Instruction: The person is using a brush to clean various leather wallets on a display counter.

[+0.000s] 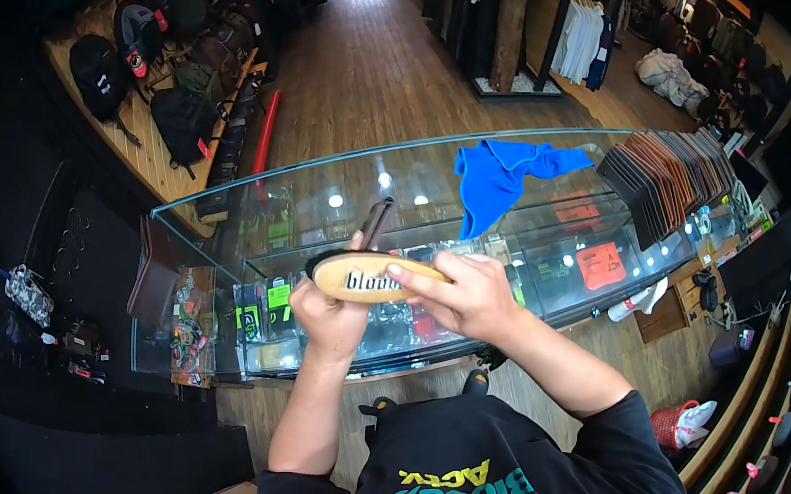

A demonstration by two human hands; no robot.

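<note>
In front of me, above the glass display case, my right hand [469, 289] grips a shoe-type brush [336, 278] with an oval, pale wooden back and dark bristles. The fingers of that hand lie along the brush's right end. My left hand [330, 318] is closed behind the brush's left end, its thumb against a dark brown, leather-looking piece [379, 221]. This piece sticks up beyond the brush; its lower part is hidden, so its exact kind cannot be told. A bright blue cloth [500, 181] lies crumpled on the glass top to the right.
The glass case [301, 185] holds packaged goods. A row of leather wallets [671, 178] stands on its right end, and a brown leather item [153, 275] at its left. Backpacks [98, 76] hang left; clothes racks [579, 39] stand far right. A red basket [674, 425] sits lower right.
</note>
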